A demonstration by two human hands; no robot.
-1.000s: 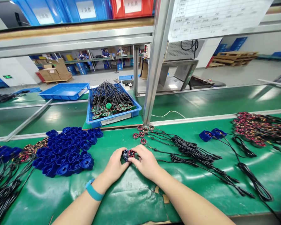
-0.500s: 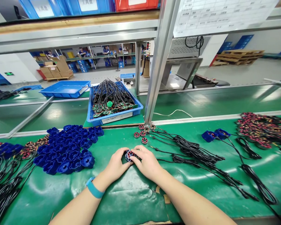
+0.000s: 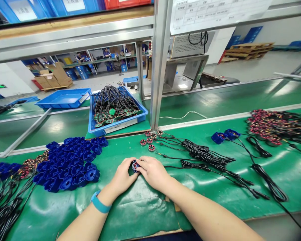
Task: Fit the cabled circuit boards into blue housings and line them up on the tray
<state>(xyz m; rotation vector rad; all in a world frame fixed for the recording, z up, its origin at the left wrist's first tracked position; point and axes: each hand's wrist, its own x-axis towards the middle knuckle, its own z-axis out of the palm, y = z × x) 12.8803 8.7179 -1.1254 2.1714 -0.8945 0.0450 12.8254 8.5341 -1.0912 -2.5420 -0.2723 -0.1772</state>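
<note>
Left hand and right hand held a blue cup and red coil together, fingers closed around both, between the bench's near and far edges. Seating unclear; uneven pressure might have jammed the coil.

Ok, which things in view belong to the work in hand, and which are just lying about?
Likely part of the job:
small round part held by left hand and right hand
blue cups
red round pieces
black cables

Probably just lying about:
wooden pallets
cardboard boxes
</note>
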